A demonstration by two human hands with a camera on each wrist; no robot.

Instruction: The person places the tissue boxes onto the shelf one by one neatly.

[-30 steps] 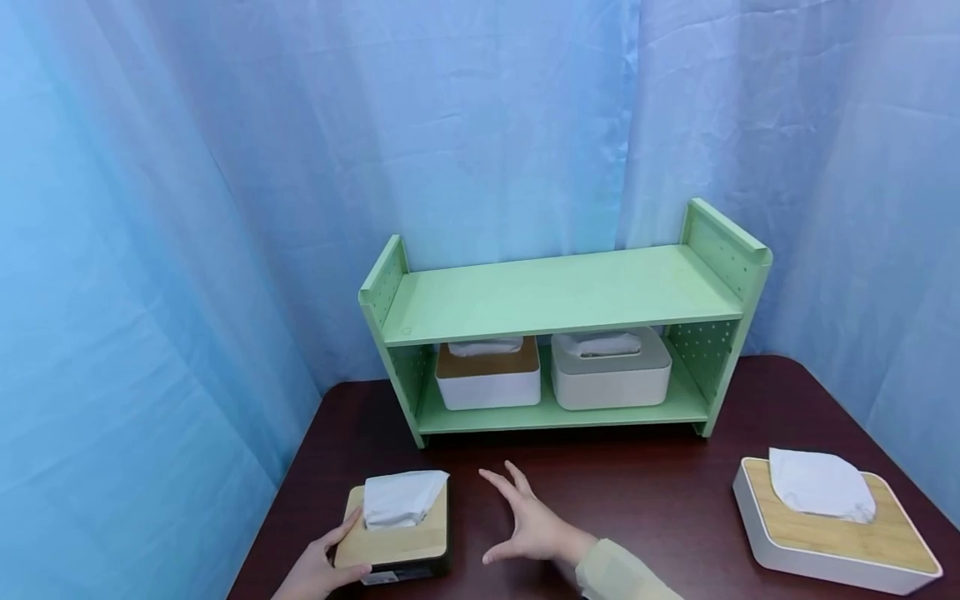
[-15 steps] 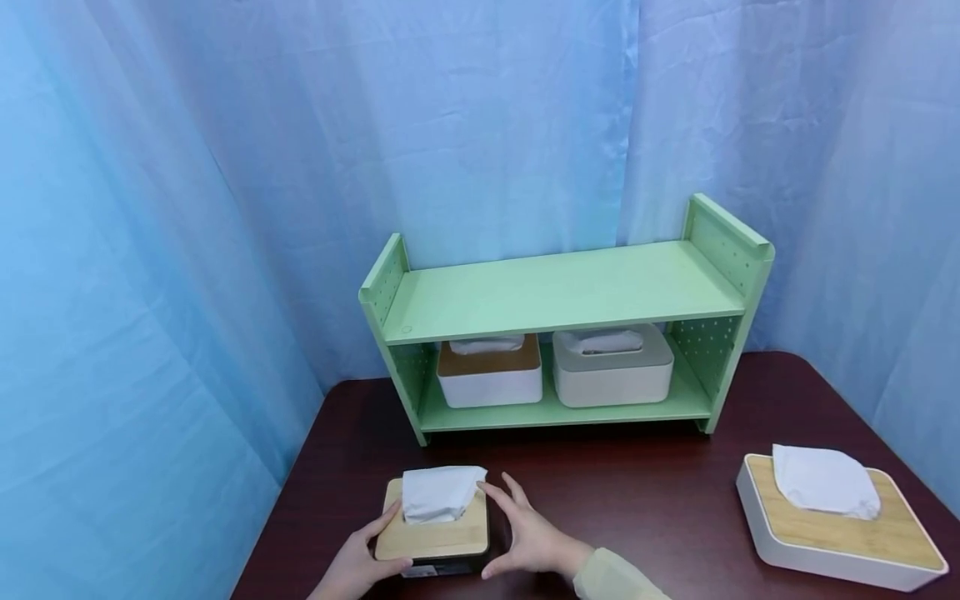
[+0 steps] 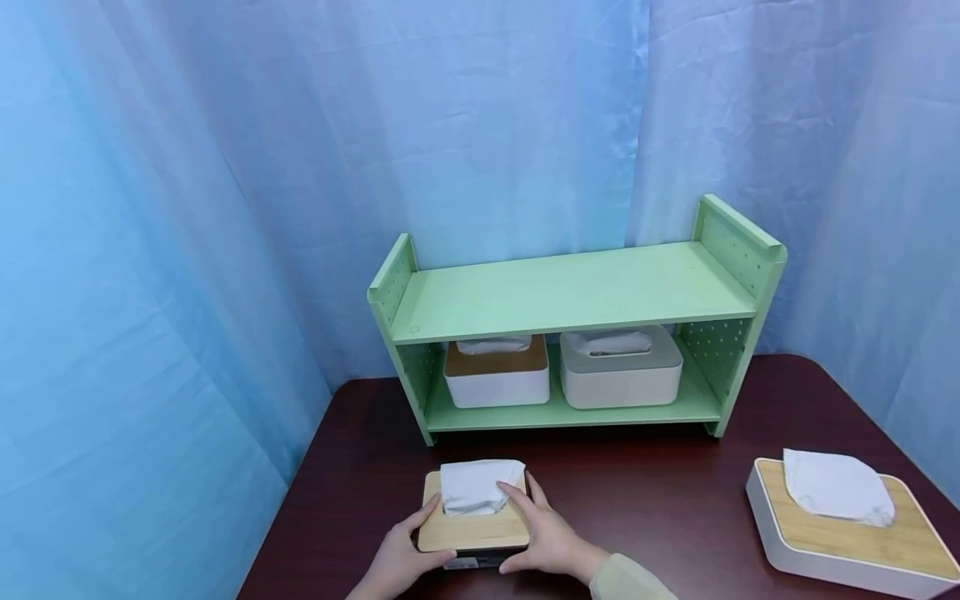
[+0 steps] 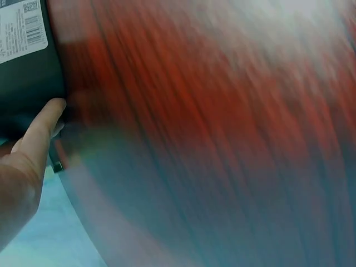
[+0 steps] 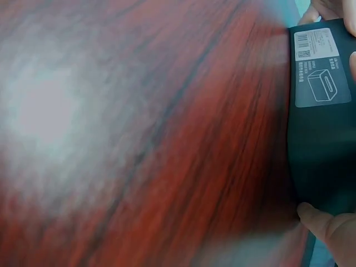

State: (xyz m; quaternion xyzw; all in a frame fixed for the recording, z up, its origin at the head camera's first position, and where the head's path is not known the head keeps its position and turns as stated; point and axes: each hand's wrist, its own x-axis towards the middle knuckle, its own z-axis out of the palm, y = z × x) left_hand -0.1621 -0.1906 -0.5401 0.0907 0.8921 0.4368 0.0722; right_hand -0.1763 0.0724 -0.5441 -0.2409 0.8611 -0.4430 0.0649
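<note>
Near the front of the table, a black tissue box [image 3: 472, 529] with a pale wooden lid has a white tissue [image 3: 472, 487] standing out of its slot. My left hand [image 3: 397, 554] grips its left side, thumb at the front corner and fingers along the edge. On the opposite side my right hand [image 3: 551, 533] holds it, fingers spread around the right edge. Both wrist views show the dark wall of the tissue box [image 4: 28, 78] with a printed label [image 5: 322, 83], a thumb against each front corner.
Behind the box stands a green two-tier shelf [image 3: 577, 292]. Its lower tier holds a white tissue box with a brown lid [image 3: 498, 387] and a grey-lidded one [image 3: 622, 383]. A larger white tissue box with a bamboo lid [image 3: 847, 550] lies at right on the dark table [image 3: 660, 500].
The left hand has slid the black tissue box rightward across the table front. The right hand, earlier apart from it with fingers spread, now holds its right side.
</note>
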